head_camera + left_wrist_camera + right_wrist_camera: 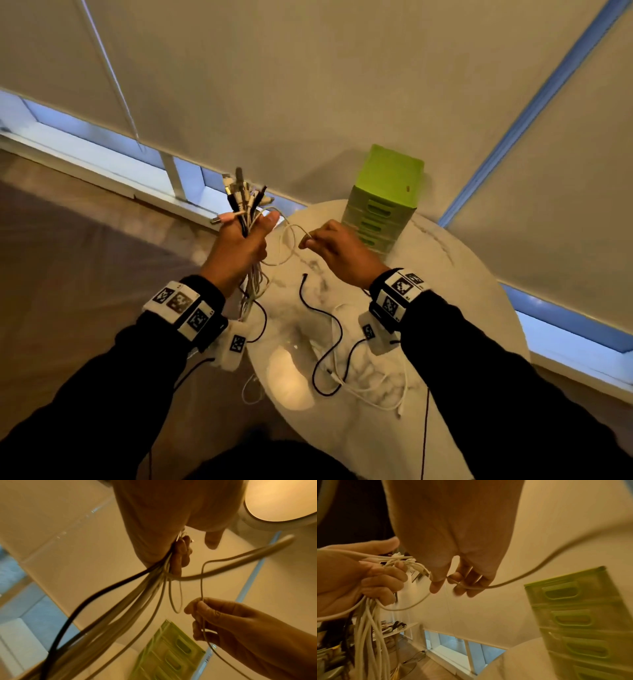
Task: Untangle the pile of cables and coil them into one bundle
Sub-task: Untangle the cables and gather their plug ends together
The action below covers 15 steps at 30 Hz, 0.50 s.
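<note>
Cables (247,219), mostly white, some black, bunched with plugs upward.

Round marble table (445,260) carries green drawer unit (383,202) and loose cables (342,373).

left hand (239,245): raised, fist closed round cables (251,287), thumb extended | right hand (337,251): raised alongside, thumb and forefinger pinching one cable (291,240) | forearms: both angled upward
</note>
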Each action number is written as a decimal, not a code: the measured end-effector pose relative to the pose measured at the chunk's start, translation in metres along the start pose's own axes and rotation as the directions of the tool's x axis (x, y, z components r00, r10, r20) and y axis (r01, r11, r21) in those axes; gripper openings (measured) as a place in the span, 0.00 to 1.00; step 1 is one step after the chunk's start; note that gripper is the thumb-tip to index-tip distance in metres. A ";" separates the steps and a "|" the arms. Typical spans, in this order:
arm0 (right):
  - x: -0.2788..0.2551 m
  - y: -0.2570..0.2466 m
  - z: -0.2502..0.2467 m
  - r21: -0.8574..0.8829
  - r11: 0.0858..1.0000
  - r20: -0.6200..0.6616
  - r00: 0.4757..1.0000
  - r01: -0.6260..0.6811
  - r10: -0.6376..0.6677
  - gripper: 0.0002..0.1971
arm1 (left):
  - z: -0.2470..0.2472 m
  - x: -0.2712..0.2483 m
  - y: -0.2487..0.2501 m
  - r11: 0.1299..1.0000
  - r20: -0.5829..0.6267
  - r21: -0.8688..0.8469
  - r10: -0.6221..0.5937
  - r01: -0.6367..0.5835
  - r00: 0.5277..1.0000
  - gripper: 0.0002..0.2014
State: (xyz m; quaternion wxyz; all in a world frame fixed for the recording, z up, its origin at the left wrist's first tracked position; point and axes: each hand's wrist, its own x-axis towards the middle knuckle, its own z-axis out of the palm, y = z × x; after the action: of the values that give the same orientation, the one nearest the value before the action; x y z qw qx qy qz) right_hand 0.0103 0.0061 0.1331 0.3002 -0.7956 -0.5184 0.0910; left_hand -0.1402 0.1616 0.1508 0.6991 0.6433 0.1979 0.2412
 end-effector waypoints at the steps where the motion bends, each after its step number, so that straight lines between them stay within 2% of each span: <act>1: 0.008 -0.006 0.006 0.031 0.999 0.027 0.999 0.023 -0.023 0.11 | -0.015 0.001 -0.001 0.997 -0.039 -0.077 -0.025 0.022 0.999 0.08; 3: 0.022 -0.016 0.021 0.077 0.995 0.028 0.997 0.068 -0.071 0.10 | -0.044 0.003 -0.002 0.973 -0.116 -0.225 -0.072 0.045 0.991 0.07; 5: 0.033 -0.027 0.037 0.147 0.987 0.020 0.997 0.067 -0.071 0.09 | -0.070 0.000 -0.001 0.958 -0.195 -0.282 -0.104 0.046 0.975 0.13; 7: 0.049 -0.040 0.054 0.255 0.967 0.047 0.998 0.030 -0.043 0.08 | -0.094 -0.006 0.001 0.955 -0.248 -0.293 -0.115 0.038 0.962 0.16; 10: 0.068 -0.058 0.080 0.331 0.943 0.077 0.996 0.016 -0.044 0.04 | -0.123 -0.016 0.004 0.953 -0.304 -0.304 -0.101 0.004 0.947 0.16; 13: 0.079 -0.068 0.113 0.477 0.876 0.172 0.985 -0.067 -0.019 0.02 | -0.146 -0.024 0.006 0.951 -0.347 -0.310 -0.105 -0.009 0.932 0.14; 15: 0.081 -0.065 0.137 0.482 0.866 0.252 0.968 -0.133 0.009 0.05 | -0.159 -0.028 0.003 0.961 -0.356 -0.276 -0.105 0.003 0.929 0.14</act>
State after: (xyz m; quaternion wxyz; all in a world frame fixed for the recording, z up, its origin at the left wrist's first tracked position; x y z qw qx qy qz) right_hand -0.0664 0.1481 0.0740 0.4252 -0.6935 -0.4803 0.3279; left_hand -0.2561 0.2727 0.1380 0.7374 0.4795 0.3080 0.3625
